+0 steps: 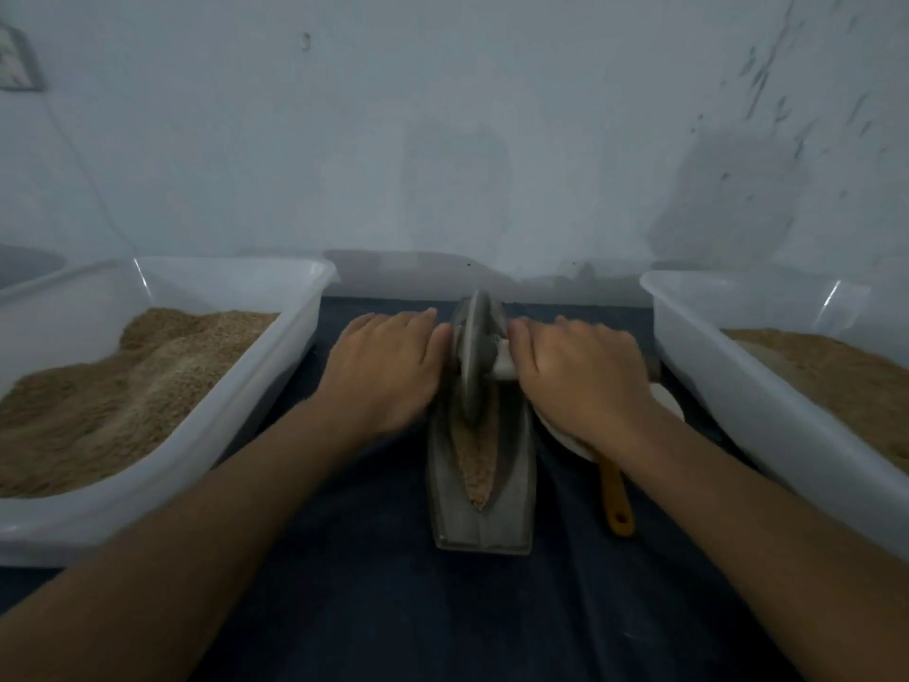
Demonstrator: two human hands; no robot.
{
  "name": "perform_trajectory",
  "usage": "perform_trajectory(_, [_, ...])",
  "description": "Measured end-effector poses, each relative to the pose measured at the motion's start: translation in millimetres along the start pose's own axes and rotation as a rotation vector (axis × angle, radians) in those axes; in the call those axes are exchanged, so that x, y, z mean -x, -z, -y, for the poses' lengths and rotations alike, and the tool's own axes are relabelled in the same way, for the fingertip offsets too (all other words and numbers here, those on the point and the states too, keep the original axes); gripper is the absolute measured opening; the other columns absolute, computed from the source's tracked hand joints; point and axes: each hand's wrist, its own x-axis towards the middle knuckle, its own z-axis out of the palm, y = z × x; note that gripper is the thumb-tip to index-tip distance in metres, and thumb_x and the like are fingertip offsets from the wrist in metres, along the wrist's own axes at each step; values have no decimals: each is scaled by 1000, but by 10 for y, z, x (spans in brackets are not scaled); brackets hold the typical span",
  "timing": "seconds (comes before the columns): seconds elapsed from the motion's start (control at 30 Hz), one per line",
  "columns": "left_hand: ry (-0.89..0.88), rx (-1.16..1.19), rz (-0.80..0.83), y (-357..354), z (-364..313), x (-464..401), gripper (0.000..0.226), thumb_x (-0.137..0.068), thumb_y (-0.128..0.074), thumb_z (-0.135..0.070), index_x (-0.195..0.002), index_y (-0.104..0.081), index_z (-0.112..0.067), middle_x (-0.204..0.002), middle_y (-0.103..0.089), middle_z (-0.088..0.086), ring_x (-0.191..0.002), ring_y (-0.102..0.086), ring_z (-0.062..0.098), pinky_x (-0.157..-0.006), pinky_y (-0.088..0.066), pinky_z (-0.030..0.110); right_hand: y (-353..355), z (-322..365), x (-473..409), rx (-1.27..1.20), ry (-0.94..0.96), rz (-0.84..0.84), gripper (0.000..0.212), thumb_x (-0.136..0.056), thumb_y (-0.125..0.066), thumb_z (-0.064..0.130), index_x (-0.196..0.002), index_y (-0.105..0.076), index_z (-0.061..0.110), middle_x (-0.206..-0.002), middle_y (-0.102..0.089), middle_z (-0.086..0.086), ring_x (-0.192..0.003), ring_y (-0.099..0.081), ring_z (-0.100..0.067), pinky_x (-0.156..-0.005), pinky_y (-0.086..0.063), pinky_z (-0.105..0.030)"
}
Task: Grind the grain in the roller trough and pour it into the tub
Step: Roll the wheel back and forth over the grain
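A: How do the fingers (418,319) lie?

B: On both sides they are laid fairly straight, pressed together, over the pale axle (504,362) of the grey metal roller disc (474,356). Whether the thumbs hook beneath it I cannot tell. The left hand (383,371) and right hand (580,376) sit either side of the disc, probably so the push stays even and the wheel upright.

A: And the grain?

B: Tan grain (474,465) lies along the groove of the grey boat-shaped metal trough (511,484), nearer the person than the disc. Grinding looks underway; pouring is not yet done.

A: What surrounds the trough?

B: A translucent white plastic tub (236,411) of tan meal left of it, another translucent tub (728,376) right of it, within easy pouring reach. A yellow-handled tool (617,499) lies just right, on the dark-covered bench (442,607).
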Motion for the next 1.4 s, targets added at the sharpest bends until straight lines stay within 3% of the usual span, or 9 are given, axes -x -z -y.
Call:
perform_trajectory(0.13, [67,-28,171,-120,199,-702,33,-109,-22,-31,-118,-50,-15,-126,-63,20,-111,-61,40,-84,-43,43,-192,-97,-666,26,-31,175,23,-102,-32,21,-89,-51,22,-106,-65,-7,-81,-52,-27,-55,-22,-32])
perform_trajectory(0.3, [9,-125,17,-145,111,-465,29,-107,-27,-32,-112,-51,-18,-106,-68,12,-92,-64,37,-74,-49,44,-149,-73,-542,3,-17,128,29,-104,-27,23,-78,-39,21,-94,-65,-7,-72,-46,-25,-52,-23,-32])
perform_trajectory(0.43, [-82,16,-40,94,121,107,44,-108,-20,-41,-125,-59,-30,-84,-67,2,-75,-62,28,-68,-51,42,54,39,69,-1,34,11,64,-98,7,35,-89,-55,18,-86,-62,1,-87,-63,-27,-62,-48,-37])
perform_trajectory(0.53, [-227,-80,-200,231,95,375,32,-104,-37,-27,-74,-50,-32,-53,-31,-11,-45,-29,9,-44,-36,32,206,50,393,-120,76,-91,63,-104,-14,37,-111,-71,12,-106,-76,-5,-113,-68,-30,-77,-59,-42])
perform_trajectory(0.73, [-20,-213,-71,-65,64,-10,19,-104,-31,-26,-105,-48,-18,-101,-60,4,-83,-56,32,-65,-40,39,22,2,123,-92,30,-106,55,-102,-8,41,-70,-50,23,-63,-52,8,-59,-55,-18,-52,-39,-30])
perform_trajectory(0.87, [228,-146,-40,-163,91,-591,36,-105,-31,-31,-104,-63,-14,-106,-67,11,-97,-64,36,-70,-38,38,-285,-130,-497,-63,-69,90,33,-102,-24,29,-71,-34,22,-94,-65,-6,-86,-60,-31,-64,-34,-36])
perform_trajectory(1.0, [111,-219,112,-138,97,-908,35,-101,-35,-20,-115,-66,-10,-122,-64,15,-109,-61,38,-76,-40,40,-301,-188,-616,-66,-72,142,31,-104,-32,22,-73,-31,21,-98,-64,-7,-80,-53,-29,-65,-39,-38])
perform_trajectory(1.2, [-99,-358,5,-77,112,-92,20,-104,-42,-25,-119,-45,-12,-105,-65,8,-88,-62,33,-64,-41,41,-28,87,26,-71,16,-174,47,-105,-24,33,-76,-57,17,-65,-54,1,-63,-60,-29,-49,-41,-33])
perform_trajectory(1.4, [-249,-416,-64,130,-25,500,34,-97,-26,-27,-125,-36,-11,-82,-42,3,-61,-40,24,-51,-35,35,139,5,487,-212,66,-207,52,-107,-27,42,-125,-71,22,-121,-73,1,-120,-66,-17,-79,-59,-38])
